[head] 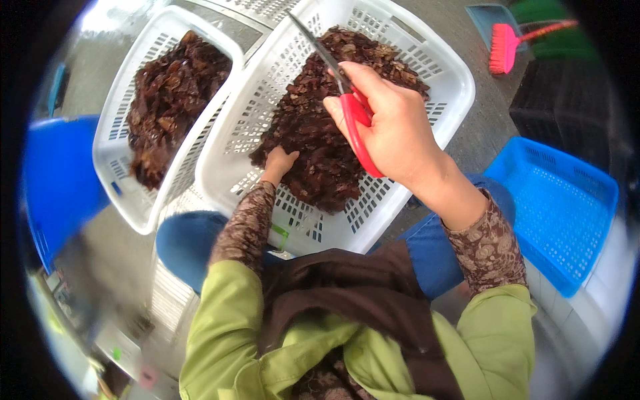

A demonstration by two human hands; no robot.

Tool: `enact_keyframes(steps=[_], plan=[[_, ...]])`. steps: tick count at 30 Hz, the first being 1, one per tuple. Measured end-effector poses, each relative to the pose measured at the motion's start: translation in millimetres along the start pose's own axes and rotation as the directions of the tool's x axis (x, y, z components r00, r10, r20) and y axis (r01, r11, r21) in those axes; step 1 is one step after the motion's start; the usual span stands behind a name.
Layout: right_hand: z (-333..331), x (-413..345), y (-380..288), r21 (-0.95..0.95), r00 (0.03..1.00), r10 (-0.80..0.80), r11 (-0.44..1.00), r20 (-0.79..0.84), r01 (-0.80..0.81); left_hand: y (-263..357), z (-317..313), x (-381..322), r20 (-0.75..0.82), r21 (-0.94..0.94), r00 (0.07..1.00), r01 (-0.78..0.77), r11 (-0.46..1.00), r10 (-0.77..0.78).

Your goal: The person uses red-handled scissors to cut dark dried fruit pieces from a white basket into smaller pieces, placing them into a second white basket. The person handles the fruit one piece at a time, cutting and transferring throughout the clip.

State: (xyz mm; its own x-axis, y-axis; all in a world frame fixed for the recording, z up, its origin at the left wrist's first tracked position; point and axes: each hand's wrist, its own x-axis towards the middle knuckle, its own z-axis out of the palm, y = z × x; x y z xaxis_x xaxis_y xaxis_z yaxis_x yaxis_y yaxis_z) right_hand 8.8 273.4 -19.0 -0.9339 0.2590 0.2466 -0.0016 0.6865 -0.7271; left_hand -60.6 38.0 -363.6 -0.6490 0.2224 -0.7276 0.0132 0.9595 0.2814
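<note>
In front of me a large white plastic basket (440, 55) with slotted walls holds a heap of dark reddish-brown, leafy pieces that look like seaweed (320, 125). My left hand (281, 162) reaches into the near left part of the heap, its fingers partly hidden among the pieces; whether they grip any cannot be told. Above the basket's right half, my right hand (390, 120) holds scissors with red handles (357, 137), the blades pointing up and left. To the left, a second white basket (107, 145) holds more of the same dark pieces (172, 100).
An empty blue plastic basket (560, 215) lies at the right. Beyond it are black crates (560, 110) and a red brush (504, 49) beside a dustpan (480, 22). A large blue container (62, 175) stands at the far left. My knees flank the large basket's near end.
</note>
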Motion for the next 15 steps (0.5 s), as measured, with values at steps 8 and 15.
enact_keyframes(steps=[8,15], plan=[[-2,3,9,-0.008,0.999,-0.033,0.999,0.016,0.033,-22,-22,18,0.250,-0.673,0.964,0.105,0.732,0.091],[-11,10,7,0.104,0.940,0.293,0.944,0.175,-0.314,80,-136,-70,0.225,-0.940,0.850,0.060,0.337,0.477]])
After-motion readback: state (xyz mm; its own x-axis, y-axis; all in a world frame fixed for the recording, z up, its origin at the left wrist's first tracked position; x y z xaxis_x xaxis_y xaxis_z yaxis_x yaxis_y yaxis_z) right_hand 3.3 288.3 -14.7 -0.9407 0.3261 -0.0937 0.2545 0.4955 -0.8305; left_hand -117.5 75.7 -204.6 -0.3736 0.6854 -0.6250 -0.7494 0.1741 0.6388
